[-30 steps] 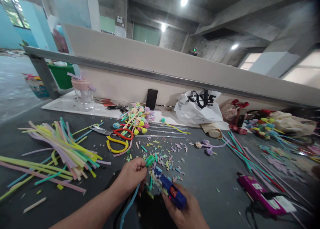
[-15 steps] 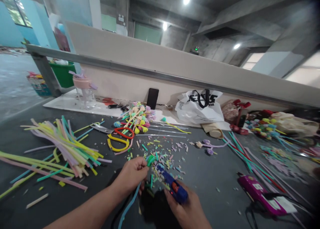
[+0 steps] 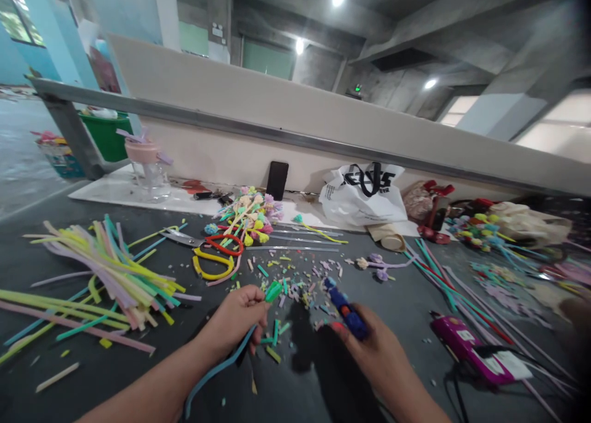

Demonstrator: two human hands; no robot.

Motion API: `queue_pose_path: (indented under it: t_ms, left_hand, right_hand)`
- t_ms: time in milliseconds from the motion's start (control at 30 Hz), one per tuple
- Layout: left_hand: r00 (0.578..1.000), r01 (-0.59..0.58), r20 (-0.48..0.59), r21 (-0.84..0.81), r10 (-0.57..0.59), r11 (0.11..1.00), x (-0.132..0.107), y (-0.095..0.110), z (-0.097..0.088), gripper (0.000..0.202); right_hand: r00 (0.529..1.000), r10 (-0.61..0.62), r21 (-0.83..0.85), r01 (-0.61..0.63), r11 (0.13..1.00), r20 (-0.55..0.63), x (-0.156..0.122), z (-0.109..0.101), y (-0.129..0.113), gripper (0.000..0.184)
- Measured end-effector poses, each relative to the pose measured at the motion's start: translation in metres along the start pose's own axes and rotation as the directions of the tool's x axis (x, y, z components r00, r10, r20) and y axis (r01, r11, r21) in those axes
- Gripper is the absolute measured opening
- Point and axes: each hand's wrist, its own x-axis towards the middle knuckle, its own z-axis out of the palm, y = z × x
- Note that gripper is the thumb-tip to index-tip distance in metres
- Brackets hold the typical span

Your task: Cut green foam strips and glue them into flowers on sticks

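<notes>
Closed fingers of my left hand (image 3: 242,317) pinch a green fuzzy pipe-cleaner piece (image 3: 273,291) that sticks out past the fingertips. A long blue pipe cleaner (image 3: 217,366) trails from below this hand toward the bottom edge. My right hand (image 3: 376,343) is wrapped round a blue glue gun (image 3: 344,309), its nozzle pointing up and left, apart from the green piece. Between and beyond the hands lie many small cut scraps (image 3: 289,287) of pipe cleaner. Scissors (image 3: 212,253) with red and yellow handles rest beyond my left hand.
At the left is a heap of pipe-cleaner strips (image 3: 115,275). Finished-looking flowers (image 3: 252,217) lie at the back near a phone (image 3: 277,180), a clear cup (image 3: 150,170) and a white bag (image 3: 364,195). A purple flower stem (image 3: 383,265) and a magenta device (image 3: 475,349) with cables are to the right.
My right hand has drawn the glue gun to the right, away from the green piece. My left hand keeps hold of that piece, now turned upward. The view has shifted slightly.
</notes>
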Motion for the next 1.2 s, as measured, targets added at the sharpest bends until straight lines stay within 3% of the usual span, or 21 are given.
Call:
queue_pose_path:
  t_ms: [100,267,400,500,567,633,733,833,933,1067,1133,1200]
  left_hand:
    - [1.0,-0.015,0.015,-0.054,0.016,0.998,0.003,-0.003,-0.004,0.021]
    - [0.999,-0.009,0.046,-0.118,0.014,0.993,0.006,-0.003,-0.01,0.025]
    - [0.999,-0.029,0.026,-0.188,0.034,0.982,0.004,0.005,-0.011,0.027]
    - [0.997,-0.08,-0.016,-0.27,0.079,0.96,0.005,0.01,-0.015,0.026]
    - [0.992,-0.116,-0.079,-0.328,0.095,0.938,0.006,0.013,-0.019,0.023]
    - [0.982,-0.155,-0.158,-0.366,0.103,0.918,0.007,0.016,-0.025,0.022]
    - [0.969,-0.202,-0.214,-0.389,0.125,0.899,0.009,0.02,-0.034,0.022]
    - [0.968,-0.227,-0.195,-0.41,0.159,0.883,0.011,0.02,-0.04,0.022]
    - [0.967,-0.238,-0.188,-0.417,0.173,0.877,0.013,0.02,-0.041,0.021]
    - [0.974,-0.207,-0.165,-0.395,0.152,0.895,0.013,0.019,-0.04,0.022]
    - [0.974,-0.209,-0.169,-0.386,0.154,0.898,0.013,0.02,-0.039,0.022]
    - [0.977,-0.19,-0.161,-0.383,0.138,0.904,0.012,0.021,-0.038,0.021]
  right_hand:
    - [0.999,0.032,-0.19,-0.031,0.981,0.006,0.017,-0.01,0.04,0.026]
    - [0.995,0.084,-0.256,-0.068,0.964,0.052,0.035,-0.016,0.103,0.038]
    - [0.992,0.094,-0.26,-0.07,0.963,0.081,0.043,-0.027,0.12,0.049]
    - [0.997,0.071,-0.27,-0.079,0.96,-0.04,0.049,-0.033,0.093,0.047]
    - [0.997,-0.031,-0.138,0.021,0.99,-0.068,0.052,-0.027,0.057,0.034]
    - [0.987,-0.163,0.042,0.164,0.986,-0.009,0.055,-0.011,0.014,0.028]
    - [0.936,-0.349,0.185,0.335,0.924,0.048,0.061,0.018,-0.046,0.019]
    - [0.846,-0.514,0.167,0.492,0.855,0.142,0.067,0.042,-0.086,0.016]
    - [0.789,-0.579,0.162,0.556,0.816,0.206,0.071,0.057,-0.109,0.014]
    - [0.708,-0.642,0.114,0.641,0.759,0.295,0.074,0.069,-0.121,0.014]
    - [0.708,-0.629,0.07,0.645,0.761,0.321,0.078,0.07,-0.118,0.011]
    - [0.749,-0.584,0.036,0.605,0.796,0.313,0.085,0.066,-0.108,0.008]
